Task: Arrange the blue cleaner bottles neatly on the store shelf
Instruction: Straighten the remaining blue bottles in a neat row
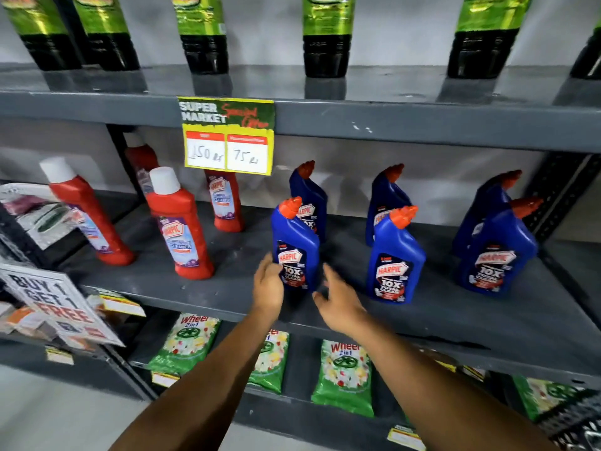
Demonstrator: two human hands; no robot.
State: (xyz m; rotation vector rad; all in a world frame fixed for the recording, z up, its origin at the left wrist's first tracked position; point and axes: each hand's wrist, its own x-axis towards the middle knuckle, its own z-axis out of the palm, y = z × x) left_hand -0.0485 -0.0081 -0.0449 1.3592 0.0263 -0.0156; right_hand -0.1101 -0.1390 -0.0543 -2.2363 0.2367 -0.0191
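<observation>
Six blue Harpic toilet-cleaner bottles stand upright on the grey middle shelf point(455, 320), in three front-and-back pairs, labels facing outward. In the leftmost pair, the front bottle point(295, 245) stands near the shelf's front edge, with the rear bottle point(310, 196) just behind it and offset to the right. The left hand point(268, 284) cups this front bottle's lower left side, fingers resting on the label. The right hand point(338, 301) is open with fingers spread, just beside the bottle's lower right side; contact there cannot be confirmed. This two-sided placement probably serves to square the bottle to the shelf edge and to its neighbours. The middle front bottle point(395, 255) and the right front bottle point(497, 252) stand well apart, each partly hiding the one behind it. Red Harpic bathroom-cleaner bottles point(179, 226) occupy the shelf's left half. A yellow price tag point(227, 136) hangs from the shelf above; green Wheel detergent packets point(343, 379) lie below.
</observation>
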